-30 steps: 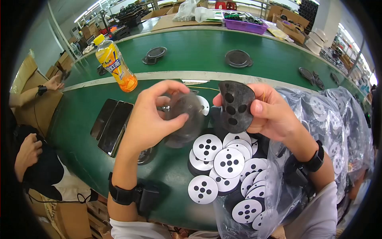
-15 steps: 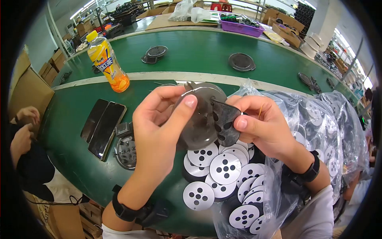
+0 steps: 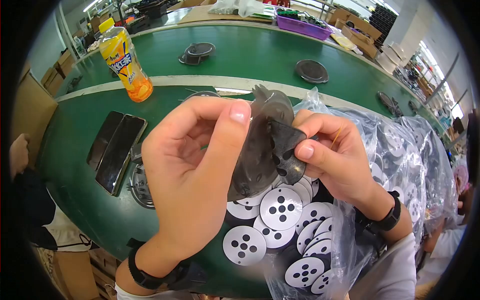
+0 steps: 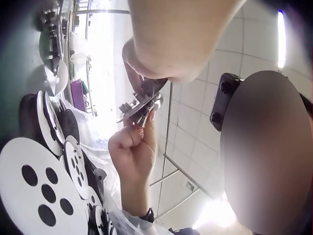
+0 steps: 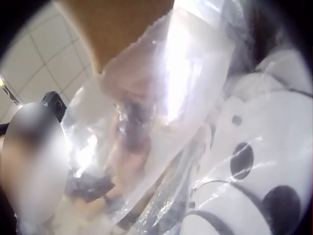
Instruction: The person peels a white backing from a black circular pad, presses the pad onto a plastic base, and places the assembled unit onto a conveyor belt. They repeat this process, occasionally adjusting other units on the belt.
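In the head view my left hand grips a smoky, translucent round plastic part by its edge, tilted in front of me. My right hand pinches a bent black disc with holes between thumb and fingers, against the right side of the plastic part. Below both hands lies a loose pile of white discs with black dots. The left wrist view shows the plastic part edge-on between the hands. Plastic film blurs the right wrist view.
A drink bottle and two dark phones stand and lie on the left. Another round part sits beside my left hand. A clear bag of discs covers the right side. More round parts lie on the green surface beyond.
Both hands have come together, bringing the black disc against the plastic part. The plastic part has turned to a steeper tilt.
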`<control>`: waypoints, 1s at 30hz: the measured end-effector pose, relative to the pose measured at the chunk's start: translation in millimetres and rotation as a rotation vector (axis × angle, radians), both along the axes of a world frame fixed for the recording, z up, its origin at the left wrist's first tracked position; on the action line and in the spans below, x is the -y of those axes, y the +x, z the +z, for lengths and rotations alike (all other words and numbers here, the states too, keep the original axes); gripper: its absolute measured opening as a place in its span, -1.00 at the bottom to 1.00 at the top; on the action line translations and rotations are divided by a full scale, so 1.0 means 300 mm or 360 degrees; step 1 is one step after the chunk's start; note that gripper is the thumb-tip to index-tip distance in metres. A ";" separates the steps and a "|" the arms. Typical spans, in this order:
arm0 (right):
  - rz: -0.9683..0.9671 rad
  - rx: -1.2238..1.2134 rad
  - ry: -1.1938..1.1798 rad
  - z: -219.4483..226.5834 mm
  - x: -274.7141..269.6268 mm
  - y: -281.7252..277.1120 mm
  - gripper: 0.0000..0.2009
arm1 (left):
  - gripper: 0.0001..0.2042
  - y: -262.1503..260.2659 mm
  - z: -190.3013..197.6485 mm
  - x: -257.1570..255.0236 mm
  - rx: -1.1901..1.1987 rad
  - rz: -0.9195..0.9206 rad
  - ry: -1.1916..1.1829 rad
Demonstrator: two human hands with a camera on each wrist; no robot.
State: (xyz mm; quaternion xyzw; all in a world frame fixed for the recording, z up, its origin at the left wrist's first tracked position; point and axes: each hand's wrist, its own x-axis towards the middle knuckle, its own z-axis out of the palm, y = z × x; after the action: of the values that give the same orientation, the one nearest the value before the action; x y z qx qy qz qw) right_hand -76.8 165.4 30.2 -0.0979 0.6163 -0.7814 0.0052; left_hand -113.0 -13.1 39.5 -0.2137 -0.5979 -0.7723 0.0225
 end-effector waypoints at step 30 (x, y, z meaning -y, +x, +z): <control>-0.0404 -0.1013 0.1609 0.100 0.013 0.052 -0.78 | -0.87 0.006 -0.003 -0.012 -0.0450 0.0194 -0.0285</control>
State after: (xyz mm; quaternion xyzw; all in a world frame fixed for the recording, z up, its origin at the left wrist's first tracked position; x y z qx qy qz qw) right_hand -61.3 161.5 60.2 -0.2377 0.8890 -0.3190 -0.2267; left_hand -111.4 -9.5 38.6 -0.2848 -0.6670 -0.6753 0.1341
